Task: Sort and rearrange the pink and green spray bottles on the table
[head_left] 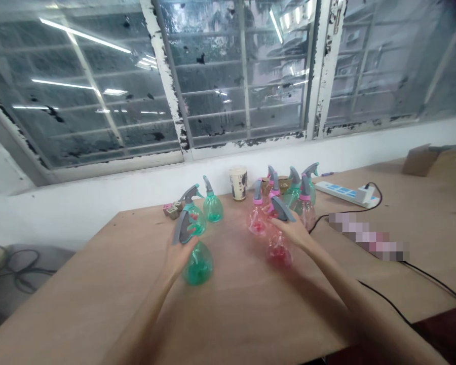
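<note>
My left hand [182, 251] is wrapped round the neck of a green spray bottle [198, 266] with a grey trigger head and some liquid low in it. In my right hand [289, 225] is a pink spray bottle [279, 251], gripped just under its grey head. Two more green spray bottles, one nearer [197, 220] and one farther back [213, 207], stand beyond my left hand. Past my right hand is a cluster of pink spray bottles [257, 220] and green spray bottles [293, 191]. Whether the held bottles touch the table cannot be told.
A patterned paper cup [238, 183] stands by the wall. Small blocks [172, 209] lie at the back left. To the right are a white power strip [345, 193] with a plug, a blurred-out long item [365, 237], black cables and a cardboard box [421, 161] on the wooden table [228, 314].
</note>
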`<state>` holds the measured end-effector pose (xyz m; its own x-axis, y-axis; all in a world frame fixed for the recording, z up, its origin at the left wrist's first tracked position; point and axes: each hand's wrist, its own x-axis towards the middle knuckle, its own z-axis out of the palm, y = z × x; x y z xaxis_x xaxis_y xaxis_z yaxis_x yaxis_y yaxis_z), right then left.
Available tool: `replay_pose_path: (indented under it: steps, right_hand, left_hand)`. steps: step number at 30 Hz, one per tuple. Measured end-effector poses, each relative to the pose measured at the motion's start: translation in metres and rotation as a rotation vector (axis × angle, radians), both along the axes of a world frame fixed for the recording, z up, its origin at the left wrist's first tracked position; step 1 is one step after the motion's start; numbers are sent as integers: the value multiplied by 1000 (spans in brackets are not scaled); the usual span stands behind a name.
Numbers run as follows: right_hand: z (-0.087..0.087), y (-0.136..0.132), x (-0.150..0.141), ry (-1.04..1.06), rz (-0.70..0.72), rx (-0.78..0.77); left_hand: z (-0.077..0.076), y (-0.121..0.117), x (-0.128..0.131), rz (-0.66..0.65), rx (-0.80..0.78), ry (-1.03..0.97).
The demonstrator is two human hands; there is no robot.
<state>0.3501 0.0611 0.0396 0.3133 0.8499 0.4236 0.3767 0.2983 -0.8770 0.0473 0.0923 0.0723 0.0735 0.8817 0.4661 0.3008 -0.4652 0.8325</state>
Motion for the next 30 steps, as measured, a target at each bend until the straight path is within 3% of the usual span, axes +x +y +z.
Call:
replay_pose_path:
  steps: [3, 7, 18, 30]
  right_hand:
    - [-5, 4, 18, 27, -53, 27]
    - [-4, 6, 29, 37, -6, 72]
    - [-1, -5, 21, 35, -42, 47]
    - [7, -10, 14, -22, -45, 46]
  left_hand:
    - [2, 2, -3, -14, -10, 3]
    - [5, 6, -7, -25, -44, 15]
    - [3, 8, -10, -32, -61, 66]
    - [-9, 21, -18, -93, 12, 45]
